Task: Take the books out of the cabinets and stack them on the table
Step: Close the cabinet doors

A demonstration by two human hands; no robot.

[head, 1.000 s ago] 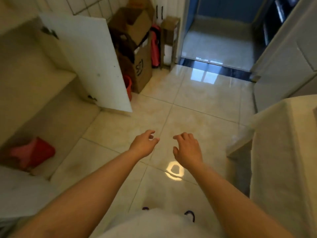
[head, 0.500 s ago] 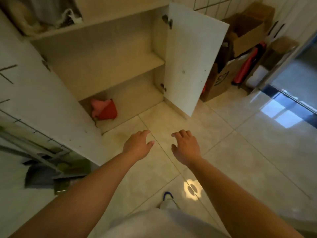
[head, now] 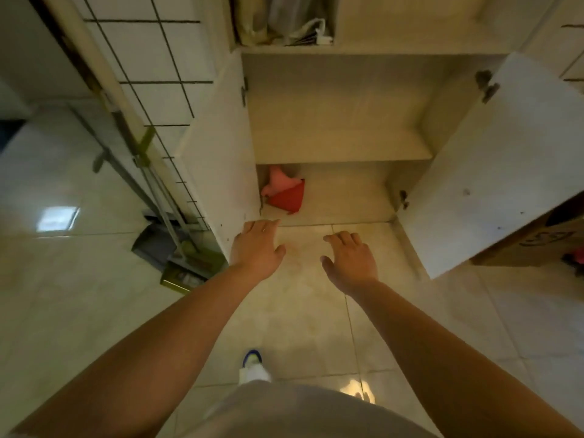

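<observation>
A low white cabinet [head: 344, 147] stands in front of me with both doors swung open. On its bottom shelf at the left lie red and pink books [head: 286, 192], one leaning on another. The middle shelf is bare. My left hand [head: 257, 246] reaches forward with relaxed fingers, just below the left door's lower corner and short of the books. My right hand [head: 349, 259] hovers over the floor tiles beside it, fingers loose, holding nothing.
The left door [head: 221, 162] and right door [head: 493, 172] flank the opening. A dustpan and broom [head: 164, 241] lean against the tiled wall at left. A cardboard box [head: 543, 238] sits behind the right door. Bags fill the upper compartment [head: 284, 20].
My view has swung left from the room and doorway until it faces the open cabinet squarely. Both hands stayed outstretched and empty and are now closer to the cabinet's bottom shelf.
</observation>
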